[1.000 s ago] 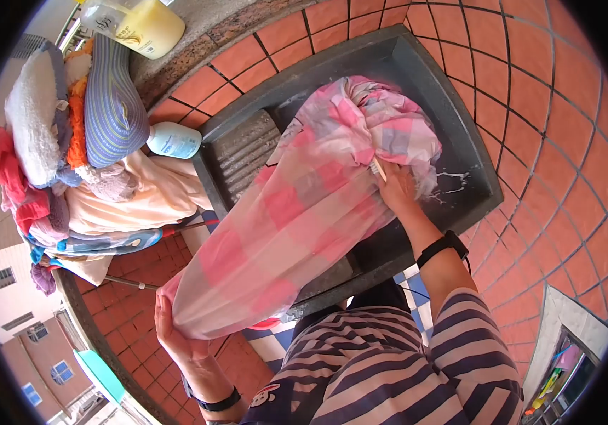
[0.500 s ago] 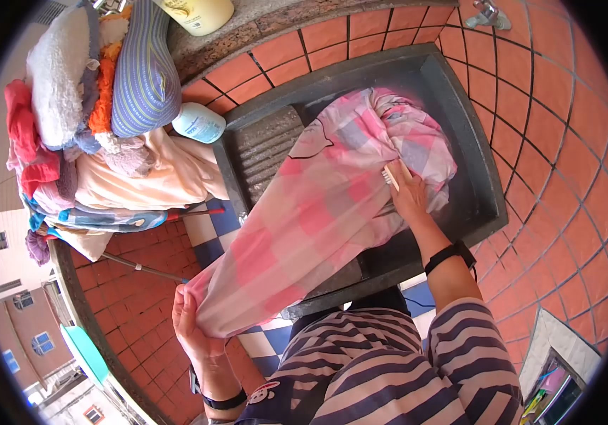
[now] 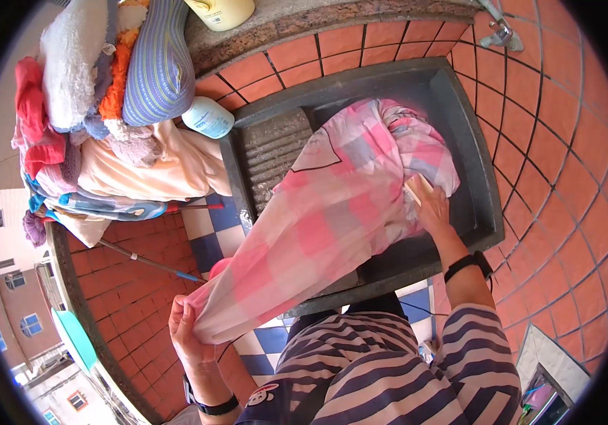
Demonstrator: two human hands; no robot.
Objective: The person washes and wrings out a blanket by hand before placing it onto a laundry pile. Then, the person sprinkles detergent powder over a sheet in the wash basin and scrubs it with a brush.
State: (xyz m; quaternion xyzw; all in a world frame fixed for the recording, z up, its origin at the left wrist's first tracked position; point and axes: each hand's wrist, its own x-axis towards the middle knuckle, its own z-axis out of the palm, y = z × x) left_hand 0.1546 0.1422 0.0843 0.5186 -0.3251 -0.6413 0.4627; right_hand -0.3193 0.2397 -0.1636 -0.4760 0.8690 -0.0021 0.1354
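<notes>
A pink, white and grey checked cloth (image 3: 325, 205) stretches from the dark stone sink (image 3: 484, 166) out over its front left corner. My left hand (image 3: 189, 329) grips the near end of the cloth and holds it taut beyond the sink's edge. In my right hand (image 3: 431, 205) is a wooden scrubbing brush (image 3: 419, 188), its bristles by the cloth near the bunched end. That bunched end lies in the right part of the basin. The ribbed washboard (image 3: 272, 152) of the sink shows to the left of the cloth.
A light blue bottle (image 3: 208, 117) stands at the sink's left corner, beside a heap of laundry (image 3: 155, 166). On the back ledge is a yellow container (image 3: 222, 10). A tap (image 3: 502, 35) juts from the tiled wall. A pole (image 3: 152, 262) slants at left.
My right hand has moved the brush a little to the right and toward me along the cloth. My left hand keeps its hold. The whole view has shifted slightly.
</notes>
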